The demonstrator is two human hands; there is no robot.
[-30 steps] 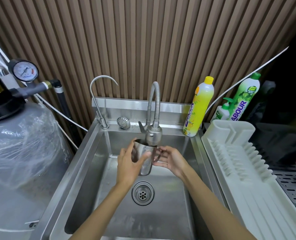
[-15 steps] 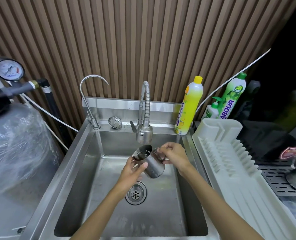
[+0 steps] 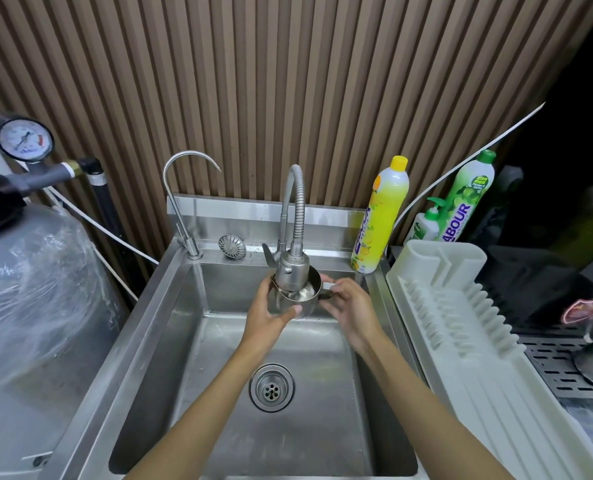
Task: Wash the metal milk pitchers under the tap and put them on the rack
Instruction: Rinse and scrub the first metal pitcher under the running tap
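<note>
Small polished stainless-steel milk pitcher [image 3: 307, 301]: round body, mirror finish, open mouth up and tipped a bit toward the camera. Bright whitish patch inside, can't tell what it is. It's held in the air over the back half of the brushed stainless-steel sink [image 3: 218, 344], mouth right under the head of the ribbed flexible metal tap [image 3: 291, 268]. The tap head overlaps the rim in this view, contact can't be judged.

Left hand [image 3: 265, 318] wraps the pitcher body from the left, thumb across the front wall. Right hand [image 3: 352, 306] pinches the dark handle on the pitcher's right side, fingers curled tight. So the pitcher sits between both hands, one on each side.

Round perforated drain [image 3: 271, 387] is in the basin floor, nearer the front. On the back ledge: thin smooth gooseneck tap [image 3: 184, 202] at the left corner, round metal strainer plug [image 3: 232, 245] beside it, yellow plastic detergent bottle [image 3: 381, 216] at the right corner.

Cream ribbed plastic dish rack [image 3: 461, 327] butts against the sink's right edge. Behind it is a green plastic bottle [image 3: 471, 195]. Backdrop is a brown vertical-slat wall [image 3: 253, 81].
</note>
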